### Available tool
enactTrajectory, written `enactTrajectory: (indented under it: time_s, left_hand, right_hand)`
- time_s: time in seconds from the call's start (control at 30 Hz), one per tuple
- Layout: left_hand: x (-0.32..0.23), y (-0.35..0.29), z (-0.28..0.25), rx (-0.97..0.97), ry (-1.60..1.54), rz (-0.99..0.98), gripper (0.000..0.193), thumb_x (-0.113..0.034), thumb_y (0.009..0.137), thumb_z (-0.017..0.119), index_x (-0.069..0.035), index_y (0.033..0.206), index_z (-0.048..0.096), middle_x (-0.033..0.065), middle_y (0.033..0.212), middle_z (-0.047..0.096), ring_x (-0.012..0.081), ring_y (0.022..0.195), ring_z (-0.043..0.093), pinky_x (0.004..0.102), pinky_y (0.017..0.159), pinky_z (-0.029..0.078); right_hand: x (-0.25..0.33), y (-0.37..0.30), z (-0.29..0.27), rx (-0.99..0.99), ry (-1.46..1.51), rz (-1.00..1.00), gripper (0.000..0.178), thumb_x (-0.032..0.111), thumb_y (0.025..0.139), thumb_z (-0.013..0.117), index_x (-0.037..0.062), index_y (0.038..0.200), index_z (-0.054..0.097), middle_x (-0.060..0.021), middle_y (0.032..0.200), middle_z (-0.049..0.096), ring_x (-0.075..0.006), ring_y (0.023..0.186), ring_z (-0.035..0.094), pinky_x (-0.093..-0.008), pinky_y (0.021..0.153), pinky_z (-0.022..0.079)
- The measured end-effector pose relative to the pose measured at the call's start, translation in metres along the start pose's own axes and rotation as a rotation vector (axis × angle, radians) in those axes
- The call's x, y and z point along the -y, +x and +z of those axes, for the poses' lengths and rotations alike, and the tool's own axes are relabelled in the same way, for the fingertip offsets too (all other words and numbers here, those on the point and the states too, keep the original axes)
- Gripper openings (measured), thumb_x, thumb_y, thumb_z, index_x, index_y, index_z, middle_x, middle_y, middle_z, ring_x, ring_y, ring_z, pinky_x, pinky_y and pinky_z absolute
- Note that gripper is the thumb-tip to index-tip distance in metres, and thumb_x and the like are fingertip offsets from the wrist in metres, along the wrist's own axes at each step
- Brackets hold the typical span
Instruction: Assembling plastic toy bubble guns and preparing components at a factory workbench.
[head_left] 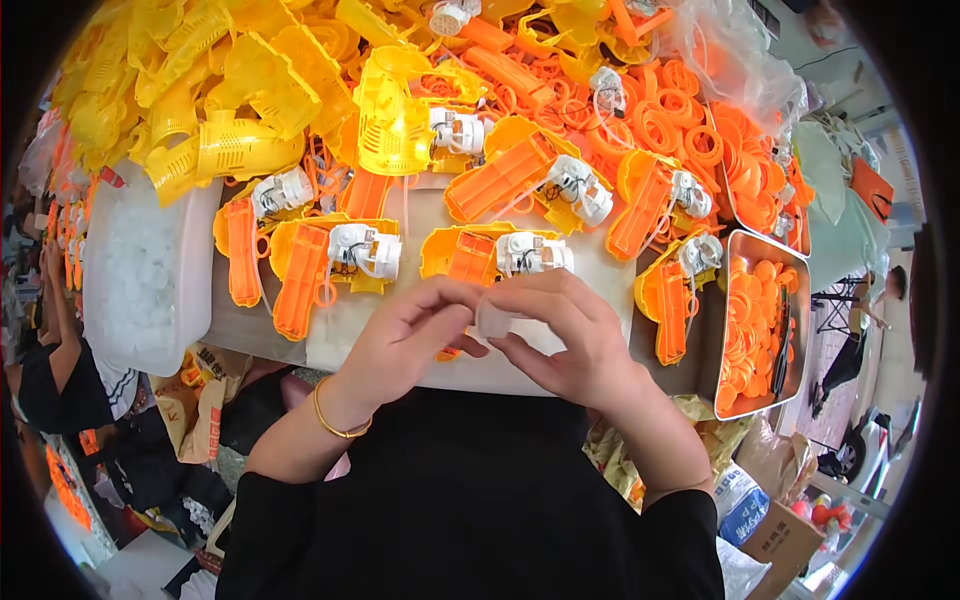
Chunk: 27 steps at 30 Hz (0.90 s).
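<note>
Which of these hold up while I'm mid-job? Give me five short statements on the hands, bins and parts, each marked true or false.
1. A small whitish piece is at the fingertips of both the left hand and the right hand. True.
2. The gold bangle is on the right wrist. False: the gold bangle is on the left wrist.
3. Yellow shells are heaped beyond the hands, toward the left. True.
4. The metal tray of orange discs stands left of the hands. False: the metal tray stands to their right.
5. The pale tub is full of orange rings. False: the pale tub holds translucent whitish pieces.
</note>
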<state>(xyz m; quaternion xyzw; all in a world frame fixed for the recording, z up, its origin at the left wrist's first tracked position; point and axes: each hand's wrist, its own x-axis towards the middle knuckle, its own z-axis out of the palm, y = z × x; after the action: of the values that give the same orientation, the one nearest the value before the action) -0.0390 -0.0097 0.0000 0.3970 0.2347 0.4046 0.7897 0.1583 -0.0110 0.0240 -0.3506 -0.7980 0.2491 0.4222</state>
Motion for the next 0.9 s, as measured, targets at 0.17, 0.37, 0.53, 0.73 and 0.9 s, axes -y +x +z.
enactTrajectory:
  time_s: [0.17, 0.37, 0.53, 0.73, 0.9]
  left_hand:
    - [-0.003, 0.009, 0.001, -0.062, 0.113, -0.107, 0.013, -0.011, 0.088, 0.061, -0.001, 0.096, 0.062, 0.0048, 0.089, 0.064, 0.0126, 0.083, 0.062, 0.0267, 0.076, 0.052]
    - [0.003, 0.02, 0.013, -0.122, 0.245, 0.153, 0.008, 0.001, 0.082, 0.063, -0.001, 0.09, 0.062, 0.0051, 0.092, 0.058, 0.0109, 0.077, 0.06, 0.0248, 0.069, 0.052]
    - [0.01, 0.025, 0.024, -0.13, 0.908, 0.507, 0.016, 0.007, 0.072, 0.064, 0.001, 0.086, 0.058, 0.0092, 0.092, 0.055, 0.0148, 0.073, 0.058, 0.0239, 0.061, 0.05]
    - [0.023, 0.018, 0.033, 0.005, 1.081, 0.612, 0.019, 0.002, 0.064, 0.067, -0.005, 0.08, 0.059, 0.0098, 0.101, 0.053, 0.0243, 0.082, 0.055, 0.0326, 0.073, 0.046]
    - [0.024, 0.017, 0.021, 0.357, 1.412, 0.546, 0.032, -0.014, 0.064, 0.071, -0.009, 0.092, 0.056, 0.0092, 0.11, 0.049, 0.0275, 0.104, 0.049, 0.0439, 0.091, 0.037]
  right_hand:
    - [-0.001, -0.001, 0.003, -0.013, -0.063, -0.071, 0.041, -0.004, 0.063, 0.076, 0.0045, 0.1, 0.061, -0.0096, 0.098, 0.062, -0.0237, 0.087, 0.063, -0.0313, 0.073, 0.052]
    - [-0.005, -0.004, 0.003, -0.087, -0.054, -0.053, 0.042, -0.003, 0.062, 0.077, 0.0042, 0.1, 0.061, -0.0107, 0.097, 0.063, -0.0247, 0.088, 0.063, -0.0315, 0.074, 0.052]
    - [0.013, -0.001, -0.017, -0.064, -0.117, 0.247, 0.025, 0.01, 0.07, 0.077, 0.0033, 0.089, 0.062, -0.0074, 0.086, 0.063, -0.017, 0.075, 0.062, -0.0256, 0.064, 0.049]
    - [-0.001, -0.012, -0.028, -0.019, -0.141, 0.461, 0.011, 0.004, 0.074, 0.07, 0.0024, 0.076, 0.059, -0.0042, 0.069, 0.057, -0.0125, 0.059, 0.058, -0.0246, 0.054, 0.048]
    - [-0.028, -0.023, -0.026, 0.092, -0.327, 0.177, 0.015, 0.002, 0.069, 0.07, 0.004, 0.075, 0.057, -0.0062, 0.071, 0.054, -0.0207, 0.063, 0.058, -0.0305, 0.052, 0.047]
